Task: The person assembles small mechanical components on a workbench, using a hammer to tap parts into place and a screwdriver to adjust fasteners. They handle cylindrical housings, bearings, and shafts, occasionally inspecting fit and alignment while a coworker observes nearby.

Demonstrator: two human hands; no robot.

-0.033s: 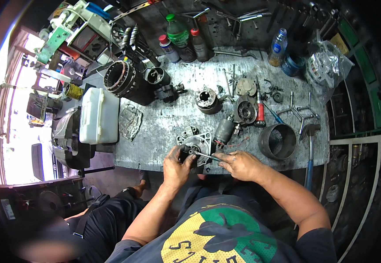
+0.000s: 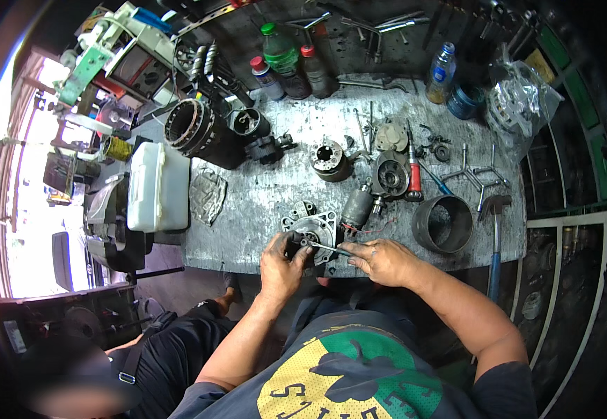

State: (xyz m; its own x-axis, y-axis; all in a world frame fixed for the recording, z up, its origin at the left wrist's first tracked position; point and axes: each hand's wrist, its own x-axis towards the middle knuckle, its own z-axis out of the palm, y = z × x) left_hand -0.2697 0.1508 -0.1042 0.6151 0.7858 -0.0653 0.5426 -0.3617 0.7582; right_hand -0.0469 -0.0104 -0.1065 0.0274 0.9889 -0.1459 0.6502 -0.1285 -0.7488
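My left hand (image 2: 281, 264) is closed around a small dark part (image 2: 296, 241) at the front edge of the grey metal bench (image 2: 261, 202). My right hand (image 2: 382, 260) pinches a thin metal tool (image 2: 328, 246) whose tip reaches into that part. Just behind both hands lies a grey cast-metal motor housing (image 2: 312, 225). A small cylindrical motor body (image 2: 356, 207) with red wires lies beside it to the right.
A black metal ring (image 2: 443, 223) and a blue-handled hammer (image 2: 493, 241) lie at the right. Further back are a red-handled screwdriver (image 2: 414, 174), a stator ring (image 2: 193, 129) and bottles (image 2: 282, 52). A white plastic container (image 2: 157, 185) sits left. Another person (image 2: 164, 349) sits lower left.
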